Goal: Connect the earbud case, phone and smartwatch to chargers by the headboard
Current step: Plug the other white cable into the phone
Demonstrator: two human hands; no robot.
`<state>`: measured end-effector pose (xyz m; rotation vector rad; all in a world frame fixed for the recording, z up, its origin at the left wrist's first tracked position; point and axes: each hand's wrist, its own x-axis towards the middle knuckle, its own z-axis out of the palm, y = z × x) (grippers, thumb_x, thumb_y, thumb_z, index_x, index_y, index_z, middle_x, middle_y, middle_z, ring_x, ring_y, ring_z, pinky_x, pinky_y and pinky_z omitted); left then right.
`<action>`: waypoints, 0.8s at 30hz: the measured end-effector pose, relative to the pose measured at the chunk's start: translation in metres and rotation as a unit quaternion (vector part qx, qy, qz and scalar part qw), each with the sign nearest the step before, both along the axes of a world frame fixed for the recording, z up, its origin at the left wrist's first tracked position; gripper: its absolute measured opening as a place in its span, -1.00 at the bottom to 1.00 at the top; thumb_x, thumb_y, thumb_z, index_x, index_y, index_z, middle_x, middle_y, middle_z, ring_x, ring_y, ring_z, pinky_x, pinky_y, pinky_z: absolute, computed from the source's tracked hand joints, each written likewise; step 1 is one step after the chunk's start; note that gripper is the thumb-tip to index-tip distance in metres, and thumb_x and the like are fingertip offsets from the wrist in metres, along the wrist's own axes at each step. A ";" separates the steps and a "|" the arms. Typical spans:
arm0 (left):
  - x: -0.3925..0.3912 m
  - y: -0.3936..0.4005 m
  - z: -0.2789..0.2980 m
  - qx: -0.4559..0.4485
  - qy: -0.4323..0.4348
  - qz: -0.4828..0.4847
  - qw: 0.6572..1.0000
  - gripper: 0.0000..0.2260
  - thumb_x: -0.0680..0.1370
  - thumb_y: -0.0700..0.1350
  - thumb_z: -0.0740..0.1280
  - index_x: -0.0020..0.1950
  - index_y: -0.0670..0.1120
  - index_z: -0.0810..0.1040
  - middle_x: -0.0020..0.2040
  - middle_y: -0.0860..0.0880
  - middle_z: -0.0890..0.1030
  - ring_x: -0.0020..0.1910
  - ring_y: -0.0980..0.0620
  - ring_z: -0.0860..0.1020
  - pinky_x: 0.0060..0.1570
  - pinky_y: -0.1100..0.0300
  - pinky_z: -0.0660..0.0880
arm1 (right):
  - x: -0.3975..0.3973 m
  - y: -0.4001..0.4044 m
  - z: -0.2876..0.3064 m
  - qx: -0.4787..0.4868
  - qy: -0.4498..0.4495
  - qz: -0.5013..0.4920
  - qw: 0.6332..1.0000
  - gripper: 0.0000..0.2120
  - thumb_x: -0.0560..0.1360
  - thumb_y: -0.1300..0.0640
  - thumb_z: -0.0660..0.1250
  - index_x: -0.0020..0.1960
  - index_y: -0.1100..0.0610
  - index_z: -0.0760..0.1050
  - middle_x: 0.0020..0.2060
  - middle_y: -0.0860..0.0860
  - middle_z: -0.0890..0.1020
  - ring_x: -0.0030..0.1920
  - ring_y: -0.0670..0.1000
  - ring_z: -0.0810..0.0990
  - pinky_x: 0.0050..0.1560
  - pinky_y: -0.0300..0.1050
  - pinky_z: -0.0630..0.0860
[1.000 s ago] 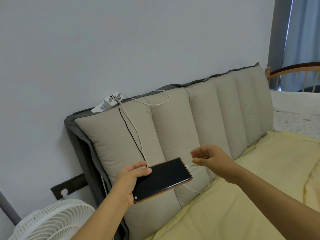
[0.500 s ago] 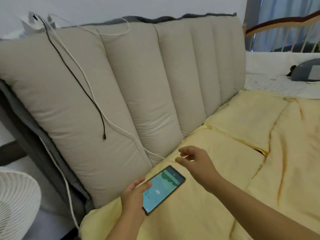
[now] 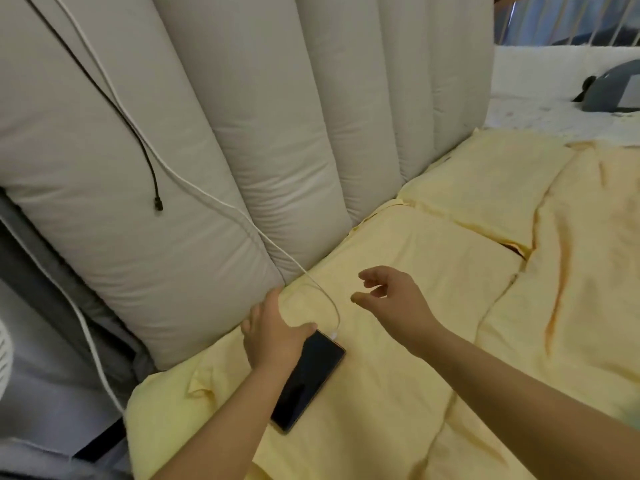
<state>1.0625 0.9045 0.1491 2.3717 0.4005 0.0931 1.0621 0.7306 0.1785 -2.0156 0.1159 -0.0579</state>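
Phone (image 3: 311,375) flat on yellow bedding (image 3: 415,393) beside headboard cushion (image 3: 242,133), white cable (image 3: 214,199) meeting its top end | left hand (image 3: 273,337) grasps that end; right hand (image 3: 391,299) hovers, fingers loose, holding nothing | risk I see: withdrawing left hand snags the cable loop, unseating the plug | earbud case, smartwatch out of view

No text, label, brand, number or sign can be read anywhere in view. The screen of the phone (image 3: 311,375), at 6 o'clock, is seen dark and blank. No legible marking is made out on the white cable (image 3: 214,202), the headboard (image 3: 242,133), or the grey object (image 3: 620,88) at 2 o'clock.
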 end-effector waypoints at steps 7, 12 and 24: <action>-0.004 -0.004 0.105 0.032 0.097 -0.131 0.986 -0.43 0.35 -0.01 0.49 0.33 0.05 0.40 0.19 -0.05 0.51 0.13 -0.04 0.50 0.12 0.07 0.49 | -0.012 -0.025 0.074 -0.107 0.025 0.012 0.994 -0.61 0.45 0.16 0.39 0.26 0.10 0.46 0.12 0.01 0.53 0.06 -0.02 0.49 0.08 -0.10 0.47; -0.026 -0.009 0.217 0.112 0.123 -0.194 0.967 -0.41 0.36 -0.02 0.48 0.35 0.00 0.37 0.19 -0.04 0.50 0.14 -0.02 0.49 0.17 0.06 0.47 | -0.042 -0.038 0.163 -0.180 0.026 0.019 0.983 -0.59 0.45 0.15 0.37 0.29 0.09 0.44 0.23 0.02 0.50 0.19 0.03 0.49 0.16 -0.04 0.47; -0.115 -0.119 0.416 0.304 0.041 -0.358 0.882 -0.46 0.39 0.08 0.46 0.32 0.05 0.38 0.28 0.04 0.50 0.17 0.00 0.48 0.10 0.11 0.41 | -0.155 -0.119 0.344 -0.306 0.000 -0.089 0.948 -0.54 0.43 0.10 0.36 0.31 0.02 0.40 0.23 0.00 0.49 0.20 0.06 0.47 0.10 -0.01 0.49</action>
